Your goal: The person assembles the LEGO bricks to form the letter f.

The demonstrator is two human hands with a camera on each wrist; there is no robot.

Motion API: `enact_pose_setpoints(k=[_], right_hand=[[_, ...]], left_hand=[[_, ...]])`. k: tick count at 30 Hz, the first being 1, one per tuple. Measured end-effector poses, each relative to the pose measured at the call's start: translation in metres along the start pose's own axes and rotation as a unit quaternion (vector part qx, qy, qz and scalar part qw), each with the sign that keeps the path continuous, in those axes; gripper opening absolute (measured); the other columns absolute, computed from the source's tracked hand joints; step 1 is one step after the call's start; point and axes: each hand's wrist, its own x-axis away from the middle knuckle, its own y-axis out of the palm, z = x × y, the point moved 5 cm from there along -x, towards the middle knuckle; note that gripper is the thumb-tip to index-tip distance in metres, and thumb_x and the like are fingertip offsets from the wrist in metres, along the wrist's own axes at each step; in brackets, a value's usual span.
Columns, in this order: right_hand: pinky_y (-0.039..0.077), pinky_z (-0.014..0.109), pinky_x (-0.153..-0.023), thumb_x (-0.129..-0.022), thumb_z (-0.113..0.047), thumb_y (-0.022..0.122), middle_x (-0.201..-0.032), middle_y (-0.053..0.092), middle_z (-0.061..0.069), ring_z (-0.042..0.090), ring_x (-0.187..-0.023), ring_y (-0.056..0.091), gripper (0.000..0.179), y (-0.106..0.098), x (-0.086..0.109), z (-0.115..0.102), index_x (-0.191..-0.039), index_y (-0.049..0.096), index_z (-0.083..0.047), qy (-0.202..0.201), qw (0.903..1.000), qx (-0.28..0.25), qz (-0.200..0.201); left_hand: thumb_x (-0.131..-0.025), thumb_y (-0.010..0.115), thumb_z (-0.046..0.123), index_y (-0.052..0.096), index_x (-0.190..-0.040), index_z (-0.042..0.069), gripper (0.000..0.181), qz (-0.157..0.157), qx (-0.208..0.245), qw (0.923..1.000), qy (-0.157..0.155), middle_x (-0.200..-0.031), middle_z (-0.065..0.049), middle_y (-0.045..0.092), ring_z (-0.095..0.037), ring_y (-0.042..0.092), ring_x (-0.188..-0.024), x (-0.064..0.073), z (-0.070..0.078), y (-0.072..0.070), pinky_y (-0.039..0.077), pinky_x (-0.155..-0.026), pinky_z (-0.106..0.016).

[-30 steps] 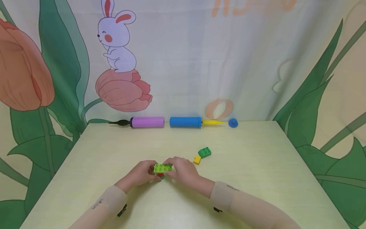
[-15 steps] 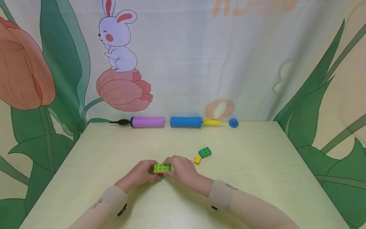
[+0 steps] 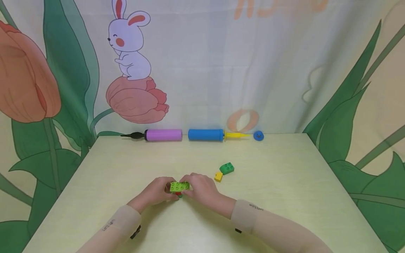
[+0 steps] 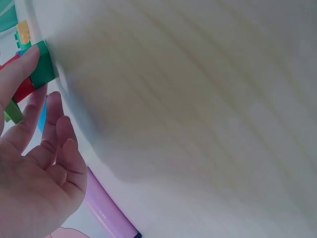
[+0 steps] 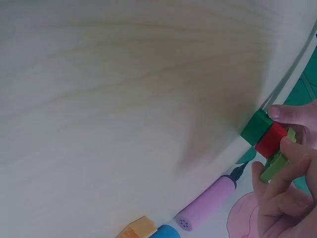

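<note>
A small stack of toy building bricks stands between my two hands near the middle of the table. At its bottom is a dark green brick (image 5: pixel 256 127), with a red brick (image 5: pixel 271 140) above it. A lime green studded brick (image 3: pixel 179 186) lies on top. My left hand (image 3: pixel 155 191) pinches the lower part of the stack, its thumb on the dark green brick in the left wrist view. My right hand (image 3: pixel 202 189) pinches the right end of the lime brick between thumb and fingers. From above, the lime brick hides most of the lower bricks.
Right of my right hand lie a yellow brick (image 3: pixel 218 176) and a green brick (image 3: pixel 227 168) with a curved end. Along the table's back edge are a purple pump (image 3: pixel 163 135), a blue pump (image 3: pixel 205 135) with a yellow nozzle, and a small round blue piece (image 3: pixel 258 136).
</note>
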Motion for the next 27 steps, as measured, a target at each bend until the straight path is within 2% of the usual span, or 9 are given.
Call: enact_pose_setpoints(k=[5,12,19,22,27], right_hand=[[0.041,0.021,-0.054,-0.081,-0.031,0.079,-0.103,0.068,-0.003,0.007,-0.070,0.053,0.035,0.0001,0.0020,0.0018,-0.113,0.070,-0.021,0.000,1.0000,-0.007,0.007],[0.039,0.020,-0.051,-0.081,-0.030,0.079,-0.101,0.068,-0.003,0.007,-0.066,0.051,0.035,0.0004,0.0026,0.0004,-0.114,0.070,-0.021,-0.005,0.9999,0.009,0.011],[0.042,0.020,-0.055,-0.081,-0.029,0.080,-0.101,0.068,-0.003,0.007,-0.074,0.058,0.035,-0.0020,-0.0011,-0.0019,-0.113,0.070,-0.020,-0.017,0.9996,0.017,0.015],[0.042,0.019,-0.055,-0.080,-0.029,0.081,-0.103,0.069,-0.004,0.007,-0.077,0.058,0.035,-0.0027,-0.0025,-0.0009,-0.112,0.071,-0.020,-0.018,0.9998,0.007,0.010],[0.039,0.021,-0.049,-0.076,-0.030,0.083,-0.103,0.069,-0.008,0.007,-0.068,0.052,0.036,-0.0023,-0.0063,0.0024,-0.110,0.072,-0.023,-0.004,0.9999,-0.009,-0.013]], left_hand=[[-0.077,0.083,0.016,0.065,-0.095,0.013,0.026,0.000,-0.003,1.0000,-0.008,-0.073,0.001,0.055,-0.013,0.049,-0.063,-0.0003,-0.0001,-0.0005,0.043,-0.055,-0.029],[-0.077,0.083,0.017,0.065,-0.097,0.012,0.027,-0.003,-0.008,1.0000,-0.004,-0.073,0.001,0.055,-0.013,0.048,-0.063,-0.0018,-0.0006,0.0002,0.042,-0.055,-0.028],[-0.075,0.084,0.016,0.065,-0.095,0.012,0.028,0.005,-0.007,1.0000,-0.002,-0.072,0.002,0.054,-0.013,0.048,-0.063,-0.0031,-0.0008,-0.0035,0.042,-0.055,-0.028],[-0.075,0.084,0.015,0.065,-0.095,0.012,0.027,0.005,-0.003,1.0000,-0.006,-0.073,0.002,0.055,-0.013,0.048,-0.063,-0.0029,-0.0012,-0.0035,0.043,-0.055,-0.029],[-0.075,0.084,0.015,0.065,-0.095,0.012,0.027,-0.002,0.010,0.9998,-0.017,-0.073,0.001,0.055,-0.014,0.049,-0.064,-0.0007,-0.0024,-0.0013,0.043,-0.055,-0.029]])
